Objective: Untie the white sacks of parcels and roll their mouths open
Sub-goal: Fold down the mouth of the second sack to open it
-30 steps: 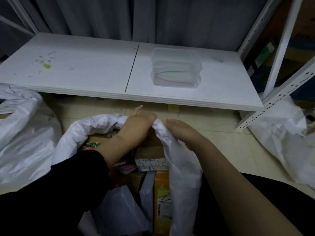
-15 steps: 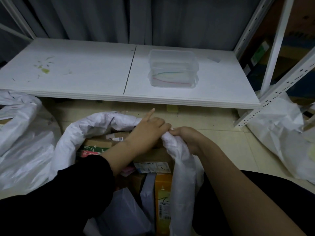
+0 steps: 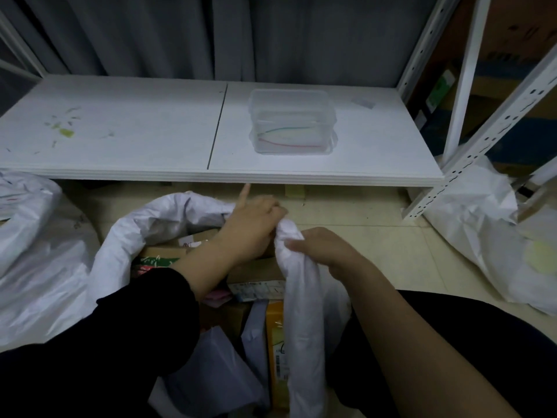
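Observation:
A white sack (image 3: 126, 242) stands open on the floor in front of me, its rim rolled into a thick band. Cardboard boxes and parcels (image 3: 256, 276) fill it. My left hand (image 3: 250, 224) grips the far right part of the rolled rim, index finger sticking out toward the shelf. My right hand (image 3: 325, 248) clutches the same rim just to the right of it, bunching the white fabric. The two hands nearly touch.
A low white shelf (image 3: 120, 128) runs across ahead, holding a clear plastic box (image 3: 291, 128) with coloured ties inside. Another white sack (image 3: 33, 236) lies at the left, a third (image 3: 494, 236) at the right beside the white perforated upright (image 3: 482, 140).
Both hands have shifted slightly toward me and right along the rim, bunching the fabric tighter. The view has tilted, so the shelf sits lower in frame.

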